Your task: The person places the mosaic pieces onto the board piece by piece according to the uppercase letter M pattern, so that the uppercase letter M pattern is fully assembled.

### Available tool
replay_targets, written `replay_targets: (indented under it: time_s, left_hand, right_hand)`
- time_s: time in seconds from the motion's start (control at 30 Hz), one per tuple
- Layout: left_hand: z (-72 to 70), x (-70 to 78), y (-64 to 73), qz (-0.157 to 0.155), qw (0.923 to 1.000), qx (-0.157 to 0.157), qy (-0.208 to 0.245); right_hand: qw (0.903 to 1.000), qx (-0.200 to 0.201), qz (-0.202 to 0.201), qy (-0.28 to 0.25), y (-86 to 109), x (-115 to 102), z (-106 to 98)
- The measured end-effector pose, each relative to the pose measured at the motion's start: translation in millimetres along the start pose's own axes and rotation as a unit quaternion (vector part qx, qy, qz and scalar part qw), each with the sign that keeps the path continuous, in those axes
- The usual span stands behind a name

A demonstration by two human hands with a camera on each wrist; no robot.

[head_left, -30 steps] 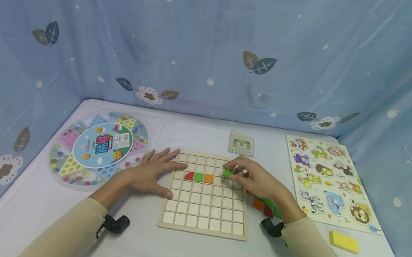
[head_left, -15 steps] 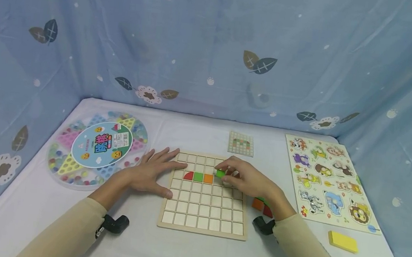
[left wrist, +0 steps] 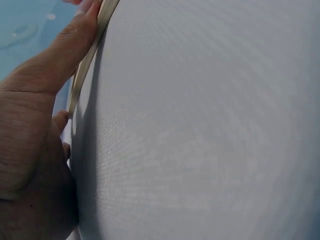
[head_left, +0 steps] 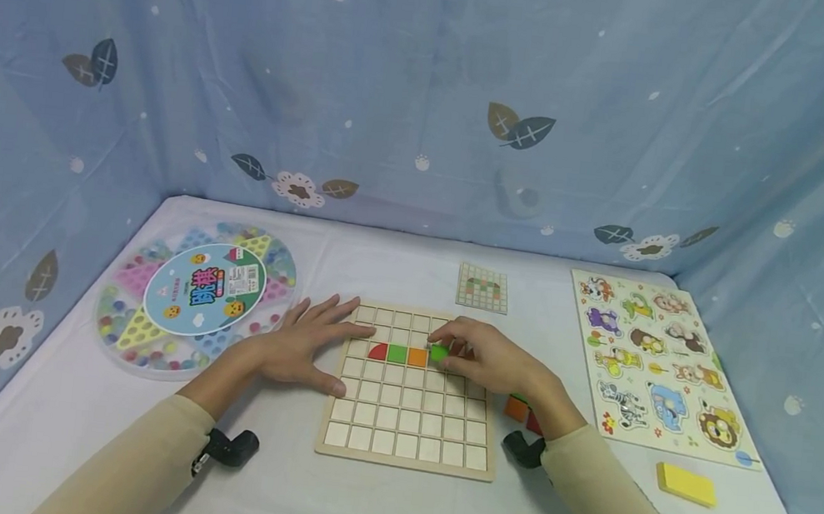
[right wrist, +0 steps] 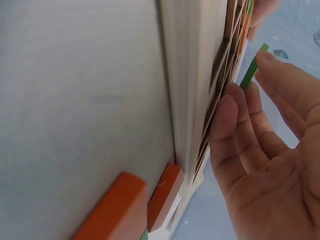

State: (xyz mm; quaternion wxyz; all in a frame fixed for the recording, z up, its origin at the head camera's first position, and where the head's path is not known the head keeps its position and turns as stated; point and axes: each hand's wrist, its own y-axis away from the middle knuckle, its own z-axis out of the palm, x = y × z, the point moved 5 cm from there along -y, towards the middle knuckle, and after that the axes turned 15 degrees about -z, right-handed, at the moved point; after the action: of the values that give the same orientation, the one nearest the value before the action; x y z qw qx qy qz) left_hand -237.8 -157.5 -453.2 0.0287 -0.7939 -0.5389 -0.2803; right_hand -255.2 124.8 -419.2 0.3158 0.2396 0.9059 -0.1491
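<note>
Pinching a thin green tile [head_left: 439, 353] in its fingertips, your right hand [head_left: 495, 360] holds it over the square pale-wood grid board [head_left: 410, 421], just right of the orange square tile [head_left: 417, 358], which follows a red quarter-round tile [head_left: 378, 351] and a green square tile [head_left: 397, 354]. Your left hand [head_left: 302, 350] lies with fingers spread at the board's left edge. Beyond the board, a small patterned card [head_left: 483, 288] rests on the white-covered tabletop [head_left: 268, 476].

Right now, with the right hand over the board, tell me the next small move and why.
Likely lower the held green tile onto the board, just right of the placed orange tile: the right hand pinches it there, seemingly raised, not yet seated.
</note>
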Motion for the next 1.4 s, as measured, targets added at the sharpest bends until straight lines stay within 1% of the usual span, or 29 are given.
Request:
replay_targets:
  time_s: [0.3,0.97,1.2,1.4]
  left_hand:
    - [0.5,-1.0,-0.1,-0.002,1.0000,0.001,-0.001]
    - [0.3,0.1,0.0,0.004,1.0000,0.004,0.002]
    - [0.5,-0.2,0.3,0.001,1.0000,0.005,0.000]
    - [0.2,0.1,0.5,0.002,1.0000,0.006,-0.001]
  right_hand:
    - [0.9997,-0.010,0.006,0.024,-4.3,1.1,3.1]
    - [0.9995,-0.014,0.005,0.030,-4.8,0.3,3.1]
    - [0.9993,-0.016,-0.006,0.034,-5.4,0.9,3.3]
    - [0.9990,-0.015,0.002,0.041,-5.3,1.0,2.3]
